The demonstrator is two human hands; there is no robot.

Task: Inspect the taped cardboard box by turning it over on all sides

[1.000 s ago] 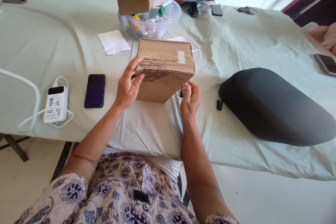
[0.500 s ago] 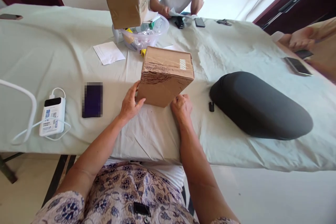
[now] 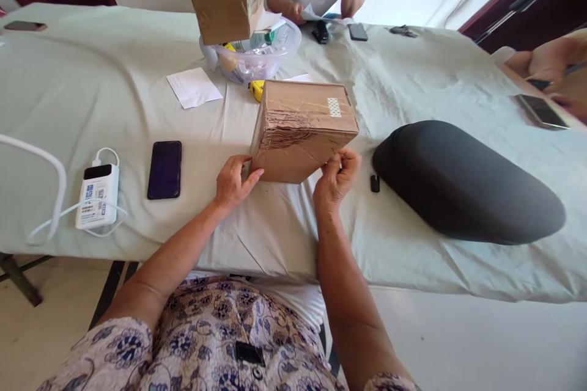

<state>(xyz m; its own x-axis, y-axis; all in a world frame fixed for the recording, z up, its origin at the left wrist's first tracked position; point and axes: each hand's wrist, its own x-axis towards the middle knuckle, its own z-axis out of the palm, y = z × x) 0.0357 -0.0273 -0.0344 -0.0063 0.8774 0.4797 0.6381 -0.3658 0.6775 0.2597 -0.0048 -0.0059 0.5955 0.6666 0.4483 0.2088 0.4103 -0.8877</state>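
A brown cardboard box [image 3: 305,128] stands tilted on the cloth-covered table in front of me, with a crumpled, wrinkled patch on its upper left edge and a small white patterned label on top. My left hand [image 3: 233,183] holds its lower left corner, thumb on the near face and fingers round the side. At the lower right edge of that face, my right hand [image 3: 337,177] is closed in a pinch. What lies between those fingertips is too small to make out. Under the box's far left corner shows something yellow [image 3: 256,90].
Left lie a phone [image 3: 164,170] and a white power bank [image 3: 97,198] with cable. A dark padded seat [image 3: 468,183] and small black object [image 3: 375,183] lie right. Behind are a paper [image 3: 195,88], a plastic basin [image 3: 275,60] and another box [image 3: 222,9]. Two other people sit around.
My right hand has risen from the table beside the box's lower corner and turned into a pinch along its right edge. The left hand stays on the box. The view has shifted slightly.
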